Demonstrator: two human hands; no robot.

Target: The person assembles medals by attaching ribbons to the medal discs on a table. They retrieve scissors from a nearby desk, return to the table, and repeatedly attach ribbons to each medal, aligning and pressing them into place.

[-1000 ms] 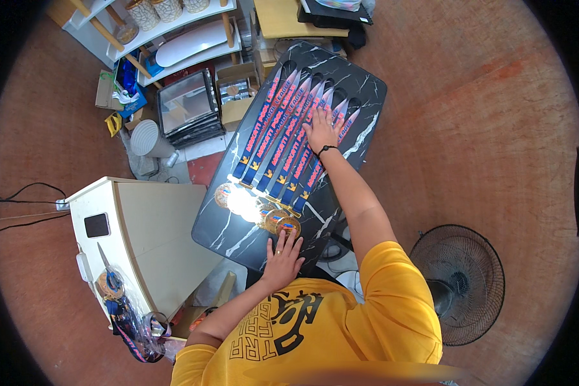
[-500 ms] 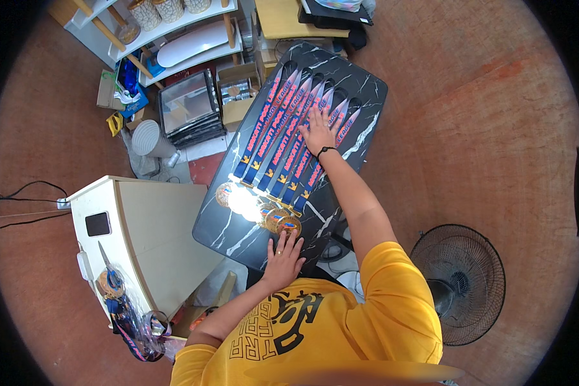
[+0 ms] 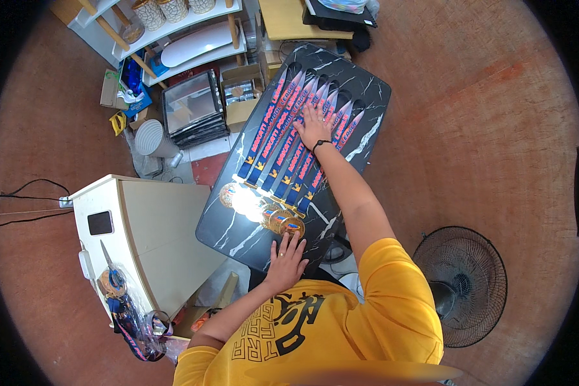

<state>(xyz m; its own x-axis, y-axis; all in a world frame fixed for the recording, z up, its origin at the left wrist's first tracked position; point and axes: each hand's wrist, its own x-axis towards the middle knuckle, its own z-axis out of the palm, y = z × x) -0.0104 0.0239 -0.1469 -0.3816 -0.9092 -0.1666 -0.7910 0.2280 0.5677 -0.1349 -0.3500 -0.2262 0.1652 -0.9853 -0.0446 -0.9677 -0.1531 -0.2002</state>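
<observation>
Several medals lie side by side on a black marble-patterned table (image 3: 228,225), their blue and pink ribbons (image 3: 273,145) stretched out straight toward the far end. The round gold medals (image 3: 293,226) form a slanting row at the near ends, and bright glare washes out the middle ones. My right hand (image 3: 315,128) rests flat on the far part of the ribbons, fingers spread. Close to the nearest gold medal, my left hand (image 3: 285,262) lies palm down with fingers apart, its fingertips touching or nearly touching the medal's edge.
A cream cabinet (image 3: 167,225) stands to the left, bearing a phone (image 3: 100,222), scissors (image 3: 112,270) and bagged ribbons (image 3: 135,328). A black fan (image 3: 463,286) is at the right. Stacked frames (image 3: 190,109), a cardboard box (image 3: 241,112) and a white shelf (image 3: 193,58) stand beyond the table's left side.
My right hand has shifted slightly left across the ribbons. My left hand stays by the nearest medal. The whole view has moved a little.
</observation>
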